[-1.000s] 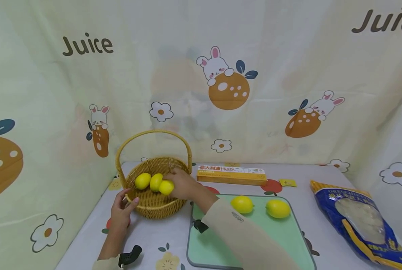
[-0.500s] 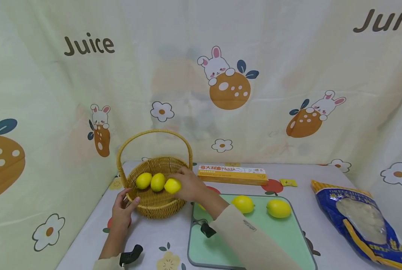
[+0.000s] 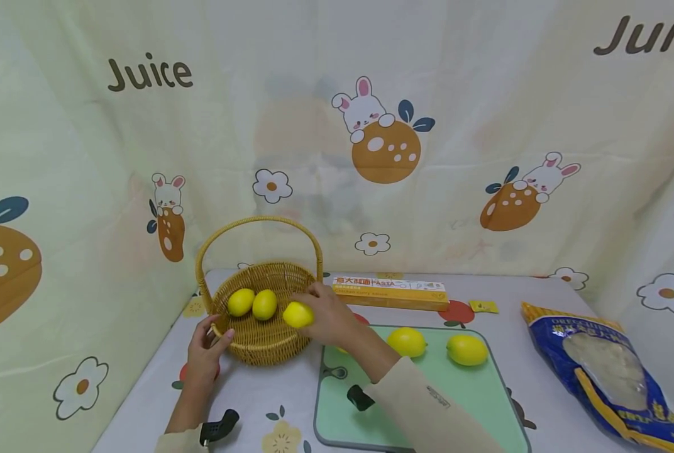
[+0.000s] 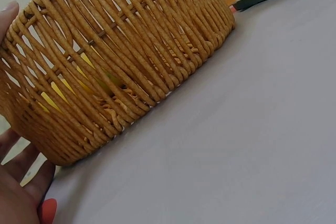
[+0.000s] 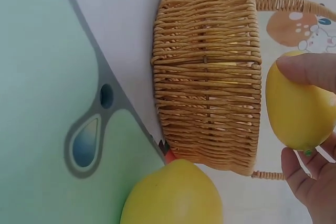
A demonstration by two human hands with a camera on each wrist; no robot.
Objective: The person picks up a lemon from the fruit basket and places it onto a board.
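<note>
A wicker basket with a tall arched handle stands on the table, two lemons lying inside. My left hand grips its near left rim, thumb on top; in the left wrist view the fingers lie against the outer wall. Above the basket's right rim, my right hand holds another lemon. Thumb and fingers pinch this lemon in the right wrist view, where it hangs clear of the wicker.
Right of the basket lies a green cutting board bearing two lemons, with another lemon mostly hidden behind my forearm in the head view. Behind it are a pasta box and a yellow packet. A blue pasta bag lies far right.
My right hand has moved right with its lemon, from beside the other two lemons to over the basket's right rim. The left hand has stayed on the basket.
</note>
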